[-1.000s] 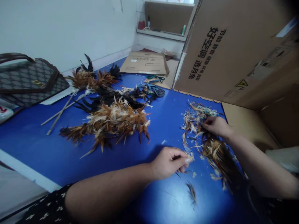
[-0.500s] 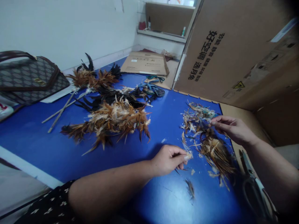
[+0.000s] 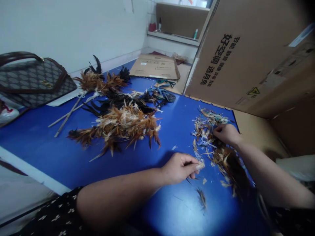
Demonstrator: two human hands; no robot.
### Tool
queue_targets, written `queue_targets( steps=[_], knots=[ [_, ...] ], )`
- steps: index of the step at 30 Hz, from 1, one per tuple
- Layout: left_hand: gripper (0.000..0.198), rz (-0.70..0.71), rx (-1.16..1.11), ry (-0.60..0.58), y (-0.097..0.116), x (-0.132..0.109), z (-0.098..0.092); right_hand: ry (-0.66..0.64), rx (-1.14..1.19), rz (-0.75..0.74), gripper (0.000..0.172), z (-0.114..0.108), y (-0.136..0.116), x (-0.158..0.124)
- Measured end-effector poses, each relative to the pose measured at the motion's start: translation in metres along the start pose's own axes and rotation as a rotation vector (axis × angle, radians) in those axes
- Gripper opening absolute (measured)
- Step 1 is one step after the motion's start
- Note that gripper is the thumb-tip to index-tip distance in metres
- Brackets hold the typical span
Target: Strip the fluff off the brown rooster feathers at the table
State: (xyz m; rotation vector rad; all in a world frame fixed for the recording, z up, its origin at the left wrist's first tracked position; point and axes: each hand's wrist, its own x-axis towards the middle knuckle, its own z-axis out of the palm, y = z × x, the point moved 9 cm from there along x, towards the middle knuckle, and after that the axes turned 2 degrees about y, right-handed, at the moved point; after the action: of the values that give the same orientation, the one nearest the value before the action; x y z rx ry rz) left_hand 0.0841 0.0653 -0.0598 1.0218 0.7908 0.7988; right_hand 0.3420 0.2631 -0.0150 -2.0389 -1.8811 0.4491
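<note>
This looks like a small handicraft workshop, though a work corner in a home cannot be ruled out: the blue tabletop (image 3: 169, 131) under the left hand (image 3: 182, 168) bears a heap of brown feathers (image 3: 125, 123) beyond its pinch and to the left, with crossed sticks (image 3: 70, 112) farther left. Loose scraps (image 3: 203, 126) litter the surface just beside the right hand (image 3: 227, 133), and a large printed carton (image 3: 265, 42) stands beyond it. Well left of both grips, a handbag (image 3: 31, 80) rests near a plain pale wall (image 3: 86, 26).

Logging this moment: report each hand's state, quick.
Left hand: closed, pinching a small pale tuft.
Right hand: closed, at the scrap pile; cannot tell if holding anything.
</note>
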Motion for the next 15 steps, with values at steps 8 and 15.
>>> queue_targets(
  steps=[8, 15],
  knots=[
    [0.035, -0.014, 0.007, 0.006, -0.004, 0.002, -0.001, -0.003, 0.351, -0.016, 0.046, -0.045, -0.011, -0.027],
    [0.047, 0.027, 0.008, -0.009, 0.001, 0.001, 0.0, -0.058, 0.642, -0.07, 0.065, -0.06, -0.026, -0.051]
  ],
)
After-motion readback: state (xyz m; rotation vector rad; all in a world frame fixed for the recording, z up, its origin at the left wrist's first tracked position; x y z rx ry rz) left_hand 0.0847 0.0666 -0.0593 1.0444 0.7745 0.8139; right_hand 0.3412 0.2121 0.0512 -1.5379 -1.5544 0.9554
